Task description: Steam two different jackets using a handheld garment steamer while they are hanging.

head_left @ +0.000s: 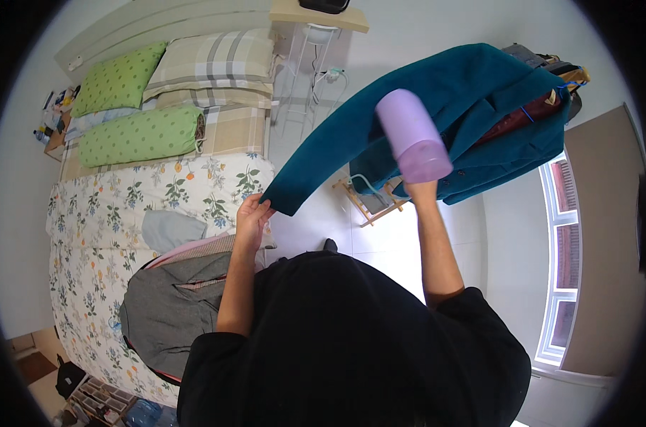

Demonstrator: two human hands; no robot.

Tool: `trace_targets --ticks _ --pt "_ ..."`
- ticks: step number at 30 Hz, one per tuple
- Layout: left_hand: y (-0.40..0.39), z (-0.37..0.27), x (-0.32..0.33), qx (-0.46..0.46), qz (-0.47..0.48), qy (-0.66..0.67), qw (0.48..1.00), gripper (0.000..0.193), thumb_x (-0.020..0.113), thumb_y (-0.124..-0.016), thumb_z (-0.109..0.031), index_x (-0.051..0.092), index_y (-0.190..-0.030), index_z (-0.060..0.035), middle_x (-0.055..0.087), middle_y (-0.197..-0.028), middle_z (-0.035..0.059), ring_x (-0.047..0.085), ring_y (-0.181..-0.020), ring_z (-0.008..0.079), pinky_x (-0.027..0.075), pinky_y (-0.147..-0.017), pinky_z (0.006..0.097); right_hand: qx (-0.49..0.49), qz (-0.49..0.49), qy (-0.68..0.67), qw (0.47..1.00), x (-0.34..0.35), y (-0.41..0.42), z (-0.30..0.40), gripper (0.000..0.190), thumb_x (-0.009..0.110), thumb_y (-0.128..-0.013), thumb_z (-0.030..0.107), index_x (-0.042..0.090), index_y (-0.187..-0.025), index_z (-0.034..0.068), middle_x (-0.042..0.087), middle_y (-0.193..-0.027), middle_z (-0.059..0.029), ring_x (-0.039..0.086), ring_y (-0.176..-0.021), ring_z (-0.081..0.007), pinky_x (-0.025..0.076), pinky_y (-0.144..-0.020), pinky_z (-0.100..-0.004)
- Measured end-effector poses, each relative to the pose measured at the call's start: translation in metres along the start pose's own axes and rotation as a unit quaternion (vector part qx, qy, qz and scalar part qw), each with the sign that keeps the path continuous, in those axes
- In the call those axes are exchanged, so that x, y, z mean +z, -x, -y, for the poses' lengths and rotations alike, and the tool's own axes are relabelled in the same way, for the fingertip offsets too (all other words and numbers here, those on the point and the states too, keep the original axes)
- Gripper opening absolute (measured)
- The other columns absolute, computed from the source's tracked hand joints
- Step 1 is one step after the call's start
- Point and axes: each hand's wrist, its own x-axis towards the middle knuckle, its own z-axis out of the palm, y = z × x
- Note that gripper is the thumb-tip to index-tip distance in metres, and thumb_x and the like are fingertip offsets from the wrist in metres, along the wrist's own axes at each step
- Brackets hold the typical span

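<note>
A teal coat (462,91) with a dark red lining hangs at the upper right, one sleeve stretched out towards the bed. My left hand (252,216) pinches the cuff of that sleeve between thumb and fingers. In my right hand (421,192) is a light purple handheld appliance (411,128) with a translucent purple lower part, perhaps a garment steamer. It is held over the coat near the sleeve; whether it touches the cloth I cannot tell. Its body hides most of my right fingers.
On the left, a bed with a floral cover (109,213) bears green dotted pillows (120,80), a grey garment (168,304) and a folded pale blue cloth (173,229). A wooden rack (373,216) stands on the floor beneath the coat. A small shelf table (323,16) is at the top; windows (563,240) are right.
</note>
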Motion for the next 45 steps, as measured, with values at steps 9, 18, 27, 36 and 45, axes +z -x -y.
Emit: trace_targets --ticks 9,18,27,36,45 --pt "-0.039 0.002 -0.003 -0.033 0.044 -0.234 0.971 0.024 0.064 -0.088 -0.002 0.056 -0.11 -0.0022 0.065 -0.111 0.0107 0.063 -0.103 0.0194 0.049 -0.09 0.0315 0.419 -0.077 -0.132 0.895 -0.104 -0.086 0.004 0.046 0.076 -0.082 0.038 0.061 -0.108 0.004 0.064 -0.08 -0.0094 0.06 -0.063 -0.015 0.05 -0.061 -0.0319" --pt "-0.142 -0.072 0.292 0.266 0.328 -0.506 0.752 0.075 0.079 -0.079 -0.031 0.042 -0.136 0.0003 0.05 -0.138 0.0185 0.047 -0.13 0.031 0.035 -0.109 0.0415 0.457 -0.098 -0.146 0.872 -0.147 -0.083 -0.041 0.042 0.075 -0.082 0.039 0.063 -0.103 0.005 0.062 -0.073 -0.0082 0.06 -0.06 -0.0153 0.049 -0.06 -0.0335" --pt "-0.196 -0.074 0.5 0.244 0.364 -0.471 0.765 0.062 0.08 -0.079 -0.032 0.058 -0.124 0.0043 0.067 -0.111 0.0141 0.063 -0.101 0.0191 0.048 -0.091 0.0297 0.098 -0.098 0.132 0.981 -0.105 -0.068 -0.128 0.03 0.067 -0.083 0.02 0.065 -0.112 0.01 0.067 -0.112 -0.0121 0.061 -0.109 -0.0317 0.046 -0.097 -0.0435" --pt "-0.184 -0.059 0.46 0.212 0.315 -0.384 0.842 0.042 0.08 -0.08 -0.023 0.066 -0.109 0.004 0.071 -0.096 0.0105 0.066 -0.085 0.0155 0.054 -0.078 0.0287 0.234 -0.129 -0.281 0.922 -0.059 0.014 -0.092 0.035 0.076 -0.072 0.014 0.067 -0.103 0.001 0.066 -0.098 -0.0172 0.066 -0.091 -0.0319 0.051 -0.08 -0.035" --pt "-0.166 -0.088 0.469 0.293 0.33 -0.361 0.822 0.053 0.081 -0.078 -0.022 0.06 -0.118 0.0052 0.068 -0.105 0.0129 0.064 -0.097 0.0177 0.05 -0.088 0.0296 0.181 -0.181 -0.257 0.932 -0.073 -0.017 -0.102 0.032 0.07 -0.084 0.009 0.063 -0.115 0.005 0.068 -0.104 -0.0111 0.067 -0.097 -0.0222 0.053 -0.086 -0.0306"
